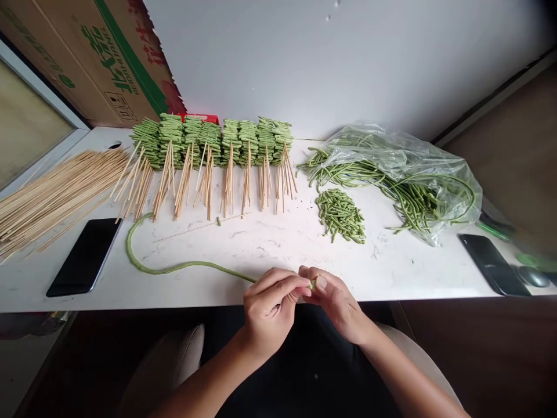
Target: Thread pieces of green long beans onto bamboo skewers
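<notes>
Left hand [270, 310] and right hand [335, 305] are both pinching narrowly one long green bean [174, 268], which is lying curved along the front edge of white table [404, 278].

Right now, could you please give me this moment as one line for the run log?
left hand: on long bean | right hand: pinching bean end | table: skewers, bagged beans

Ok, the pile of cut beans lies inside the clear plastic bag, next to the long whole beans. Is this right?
No: the pile of cut beans lies on the white table top, outside the clear plastic bag, next to the long whole beans, as the head view shows.
</notes>
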Demonstrator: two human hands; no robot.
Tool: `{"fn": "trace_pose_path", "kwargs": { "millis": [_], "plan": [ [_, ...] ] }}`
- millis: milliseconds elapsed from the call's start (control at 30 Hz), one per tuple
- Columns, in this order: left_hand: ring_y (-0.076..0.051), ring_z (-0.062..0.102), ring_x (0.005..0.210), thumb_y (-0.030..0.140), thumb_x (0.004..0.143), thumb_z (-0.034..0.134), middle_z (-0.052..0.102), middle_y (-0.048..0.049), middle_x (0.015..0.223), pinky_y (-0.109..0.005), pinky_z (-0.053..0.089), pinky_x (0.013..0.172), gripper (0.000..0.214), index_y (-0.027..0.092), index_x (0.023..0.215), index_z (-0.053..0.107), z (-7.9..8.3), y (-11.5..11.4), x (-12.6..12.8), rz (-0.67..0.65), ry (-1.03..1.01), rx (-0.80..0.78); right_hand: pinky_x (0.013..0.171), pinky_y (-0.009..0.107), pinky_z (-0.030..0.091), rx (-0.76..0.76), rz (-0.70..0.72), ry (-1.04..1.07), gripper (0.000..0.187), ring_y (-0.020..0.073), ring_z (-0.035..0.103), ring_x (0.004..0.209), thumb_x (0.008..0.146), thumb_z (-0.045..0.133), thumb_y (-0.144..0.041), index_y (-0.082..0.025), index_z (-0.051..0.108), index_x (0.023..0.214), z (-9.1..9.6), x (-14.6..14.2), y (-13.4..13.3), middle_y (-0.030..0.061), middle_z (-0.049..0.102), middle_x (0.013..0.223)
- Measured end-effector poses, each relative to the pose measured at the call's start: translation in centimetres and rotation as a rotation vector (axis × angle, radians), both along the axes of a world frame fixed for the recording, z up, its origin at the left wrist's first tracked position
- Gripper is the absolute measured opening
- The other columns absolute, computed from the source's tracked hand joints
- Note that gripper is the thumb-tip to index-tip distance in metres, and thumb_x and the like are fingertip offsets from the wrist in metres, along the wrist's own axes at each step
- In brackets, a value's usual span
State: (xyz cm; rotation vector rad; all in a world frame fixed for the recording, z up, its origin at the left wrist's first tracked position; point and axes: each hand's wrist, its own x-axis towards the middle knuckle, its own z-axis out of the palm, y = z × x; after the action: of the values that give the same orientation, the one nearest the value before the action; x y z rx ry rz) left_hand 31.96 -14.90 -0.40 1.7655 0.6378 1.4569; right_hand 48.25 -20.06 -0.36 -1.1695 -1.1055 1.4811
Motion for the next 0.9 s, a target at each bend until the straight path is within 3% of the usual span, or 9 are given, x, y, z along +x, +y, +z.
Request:
{"fn": "trace_pose_path", "kwargs": {
  "millis": [233,533,633,800,900],
  "plan": [
    [-0.015,0.073,0.084,-0.005,0.090,0.070,0.076,-0.0044,0.094,-0.027,0.061,0.078,0.033,0.019,0.111,0.077,-0.7,0.0,-0.2,0.012,0.047,0.082,0.072,0.035,0.032,0.336,-0.046,-0.246,0.038,0.0184,0.038,0.077,0.111,0.039,-0.041,-0.022,0.044,0.078,-0.4,0.4,0.5,0.0000,0.038,0.078],
    [-0.015,0.072,0.082,-0.005,0.089,0.071,0.076,-0.0049,0.092,-0.027,0.061,0.076,0.032,0.018,0.109,0.078,0.5,-1.0,-0.2,0.025,0.044,0.191,0.070,0.036,0.031,0.530,-0.111,-0.245,0.043,0.0183,0.038,0.072,0.110,0.043,-0.040,-0.022,0.045,0.071,0.0,0.3,0.2,-0.0003,0.040,0.071],
    [-0.015,0.073,0.081,-0.004,0.090,0.071,0.076,-0.0050,0.091,-0.026,0.061,0.075,0.029,0.018,0.108,0.078,1.2,-1.5,-0.1,0.017,0.033,0.185,0.069,0.036,0.031,0.529,-0.140,-0.184,0.043,0.0184,0.039,0.071,0.108,0.046,-0.040,-0.022,0.047,0.069,0.0,0.2,0.0,0.0001,0.041,0.070],
    [-0.014,0.073,0.077,-0.001,0.091,0.071,0.077,-0.0051,0.089,-0.025,0.062,0.072,0.024,0.018,0.105,0.079,1.9,-2.0,-0.1,-0.004,-0.005,0.132,0.067,0.035,0.034,0.396,-0.145,0.183,0.042,0.0183,0.041,0.071,0.105,0.050,-0.040,-0.022,0.046,0.067,0.1,-1.0,-0.2,0.0009,0.041,0.074],
    [-0.015,0.074,0.081,0.001,0.091,0.073,0.078,-0.0052,0.090,-0.027,0.062,0.075,0.023,0.019,0.104,0.080,2.1,-2.1,-0.2,0.008,-0.013,0.127,0.068,0.034,0.037,0.377,-0.164,0.291,0.044,0.0191,0.039,0.074,0.101,0.055,-0.042,-0.022,0.042,0.064,0.3,-1.7,-0.2,0.0012,0.039,0.074]
  ]
}}
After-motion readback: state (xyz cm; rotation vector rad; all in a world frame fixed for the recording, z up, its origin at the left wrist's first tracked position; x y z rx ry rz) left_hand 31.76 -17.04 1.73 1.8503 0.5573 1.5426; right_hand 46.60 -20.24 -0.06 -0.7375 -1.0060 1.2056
